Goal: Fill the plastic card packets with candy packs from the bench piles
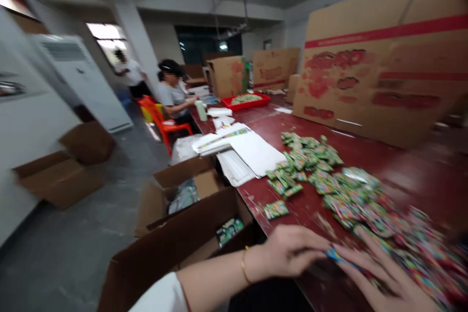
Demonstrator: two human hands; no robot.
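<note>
My left hand [296, 251] reaches in from the bottom, thumb and fingers closed at the tips on a small packet with a blue edge [333, 254]. Most of that packet is hidden by the fingers. Close against it is my right hand [387, 273], palm down with its fingers stretched and spread, blurred by motion. Coloured wrapping shows between those fingers; I cannot tell whether it is held. Beyond and around the right hand spreads a heap of small green and red packets [336, 190]. One green packet [276, 209] lies apart near the table edge.
Open cardboard boxes [171, 239] stand beside the dark red table [256, 200]. White sheets [256, 153] lie along its edge. A large carton [365, 73] stands on the right. Farther back are a red tray [252, 104], a seated person [173, 92] and a standing person [129, 75].
</note>
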